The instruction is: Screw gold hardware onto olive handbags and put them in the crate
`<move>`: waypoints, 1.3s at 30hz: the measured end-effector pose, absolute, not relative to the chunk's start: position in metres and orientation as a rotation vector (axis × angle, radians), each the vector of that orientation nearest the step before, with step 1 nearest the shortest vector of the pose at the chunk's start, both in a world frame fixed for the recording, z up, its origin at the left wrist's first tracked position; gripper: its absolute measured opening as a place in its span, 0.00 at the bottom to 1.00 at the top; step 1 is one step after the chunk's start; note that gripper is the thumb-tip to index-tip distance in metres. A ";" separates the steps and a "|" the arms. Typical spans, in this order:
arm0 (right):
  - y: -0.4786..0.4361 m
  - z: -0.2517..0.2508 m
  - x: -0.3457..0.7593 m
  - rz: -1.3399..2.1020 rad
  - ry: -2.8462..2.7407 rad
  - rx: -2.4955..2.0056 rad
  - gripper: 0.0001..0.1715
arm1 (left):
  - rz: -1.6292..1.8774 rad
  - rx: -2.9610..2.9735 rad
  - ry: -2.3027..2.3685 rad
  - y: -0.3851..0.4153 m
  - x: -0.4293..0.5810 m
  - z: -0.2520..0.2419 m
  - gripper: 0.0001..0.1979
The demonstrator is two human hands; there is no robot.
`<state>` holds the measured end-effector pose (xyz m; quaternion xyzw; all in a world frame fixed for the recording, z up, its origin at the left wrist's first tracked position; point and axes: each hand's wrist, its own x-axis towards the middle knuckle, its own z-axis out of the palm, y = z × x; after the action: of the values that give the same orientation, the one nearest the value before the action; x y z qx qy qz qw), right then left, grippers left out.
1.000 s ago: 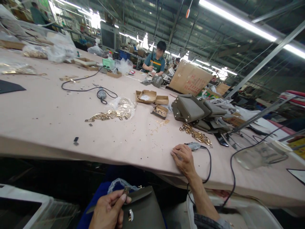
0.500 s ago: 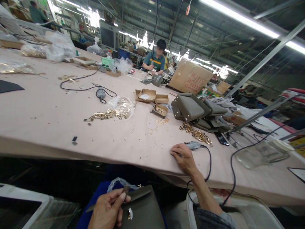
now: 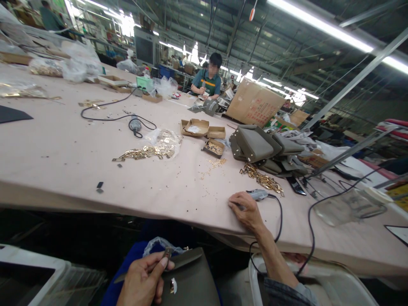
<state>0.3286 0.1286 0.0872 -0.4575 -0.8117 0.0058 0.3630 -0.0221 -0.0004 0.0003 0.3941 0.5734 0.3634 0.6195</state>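
Observation:
My left hand (image 3: 143, 280) is low in front of me, its fingers pinched on the flap edge of a grey-green leather bag (image 3: 191, 280) that rests on my lap. My right hand (image 3: 245, 210) lies on the pink table (image 3: 63, 157) near its front edge, curled over a corded electric screwdriver (image 3: 259, 194) whose grey tip sticks out past the fingers. Its black cable (image 3: 280, 221) loops off the table edge. A pile of gold metal fittings (image 3: 263, 179) lies just beyond that hand.
Stacked grey bags (image 3: 261, 146) sit behind the fittings. More gold hardware (image 3: 145, 152), a plastic bag and small cardboard boxes (image 3: 199, 127) lie mid-table, with a second corded tool (image 3: 136, 126). A person (image 3: 208, 83) works at the far end beside a large carton (image 3: 253, 104). White bins (image 3: 318, 282) stand below.
My right hand has curled a little tighter over the screwdriver. My left hand has barely moved on the bag.

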 end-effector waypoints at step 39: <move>0.132 0.087 0.333 0.128 -2.079 -1.152 0.05 | 0.837 0.916 1.333 0.000 -0.023 0.002 0.34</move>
<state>0.3326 0.1323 0.0874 -0.4495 -0.8110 0.0501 0.3712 -0.0231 -0.0004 0.0022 0.3972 0.5781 0.3631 0.6133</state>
